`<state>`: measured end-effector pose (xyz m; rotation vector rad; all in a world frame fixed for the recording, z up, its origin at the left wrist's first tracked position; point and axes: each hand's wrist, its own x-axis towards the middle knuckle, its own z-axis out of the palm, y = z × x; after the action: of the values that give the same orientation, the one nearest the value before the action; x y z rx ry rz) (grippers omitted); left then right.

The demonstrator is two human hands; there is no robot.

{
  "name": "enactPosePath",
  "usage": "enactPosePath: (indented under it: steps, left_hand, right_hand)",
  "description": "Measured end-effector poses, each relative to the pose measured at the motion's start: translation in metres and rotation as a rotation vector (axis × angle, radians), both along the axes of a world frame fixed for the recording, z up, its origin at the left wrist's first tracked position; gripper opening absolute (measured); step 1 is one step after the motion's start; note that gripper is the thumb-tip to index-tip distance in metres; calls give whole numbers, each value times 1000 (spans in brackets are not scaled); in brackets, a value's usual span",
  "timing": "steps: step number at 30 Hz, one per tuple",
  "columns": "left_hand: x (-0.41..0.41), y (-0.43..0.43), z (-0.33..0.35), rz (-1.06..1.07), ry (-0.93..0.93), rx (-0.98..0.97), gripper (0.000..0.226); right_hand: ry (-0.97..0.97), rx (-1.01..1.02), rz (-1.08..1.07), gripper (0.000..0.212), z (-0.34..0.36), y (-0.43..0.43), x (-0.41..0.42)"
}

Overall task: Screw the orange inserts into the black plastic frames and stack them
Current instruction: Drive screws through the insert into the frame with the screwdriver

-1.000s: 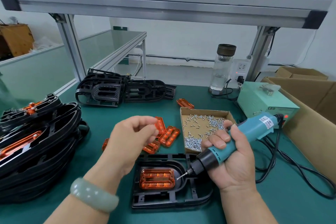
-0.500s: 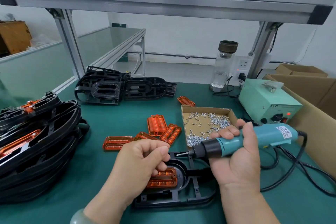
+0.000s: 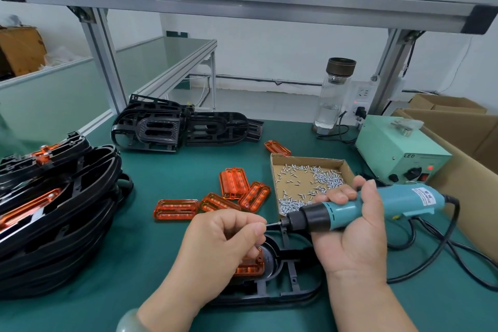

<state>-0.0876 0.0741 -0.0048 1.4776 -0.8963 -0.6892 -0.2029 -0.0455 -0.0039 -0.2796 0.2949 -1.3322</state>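
1. Curled round the barrel of the teal electric screwdriver point(image 3: 363, 207), the right hand point(image 3: 350, 240) grips it firmly, thumb on top.
2. The left hand's point(image 3: 223, 245) thumb and forefinger pinch the tip of the screwdriver bit point(image 3: 273, 224), with the other fingers curled under; whether a screw sits between them cannot be told.
3. An open cardboard tray point(image 3: 307, 158) behind the hands holds loose silver screws point(image 3: 323, 178), thickest along its near and right sides.
4. The screwdriver lies nearly level, its long axis running left to right, with the bit pointing left at the left hand's fingertips and the cord trailing off to the right.
5. Beneath both hands, a black plastic frame point(image 3: 285, 280) lies flat on the green mat point(image 3: 167, 250). An orange insert point(image 3: 250, 268) is seated in its left part, mostly hidden under the left hand.
6. The bit is held above the frame, clear of it.
7. Four loose orange inserts point(image 3: 234, 183) lie flat just beyond the left hand, and a fifth lies behind the tray.
8. At far left stands a stack of frames with inserts point(image 3: 54, 210); empty frames point(image 3: 172, 129) lie at the back.
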Motion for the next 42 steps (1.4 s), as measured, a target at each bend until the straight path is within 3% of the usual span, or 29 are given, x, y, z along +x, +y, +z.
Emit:
enactPosePath:
  steps: [10, 21, 26, 29, 32, 37, 42]
  left_hand:
    - [-1, -1, -2, -2, 4, 24, 24]
    - [2, -2, -5, -13, -149, -3, 24]
    - [6, -1, -8, -37, -164, -38, 13]
    - [24, 3, -11, 16, -371, 12, 18]
    - [37, 8, -12, -85, -643, 166, 24]
    - [29, 7, -15, -142, -909, 348, 16]
    - [14, 2, -19, -171, -944, 351, 19]
  right_hand:
    - [13, -28, 1, 12, -1, 3, 0]
    - [15, -73, 16, 11, -3, 5, 3]
    - [13, -68, 10, 10, -3, 3, 1]
    - [32, -62, -3, 13, -2, 1, -1]
    - [67, -57, -27, 15, -2, -2, -4]
    - [164, -86, -37, 18, -4, -5, -7]
    - [231, -137, -57, 21, -3, -3, -7]
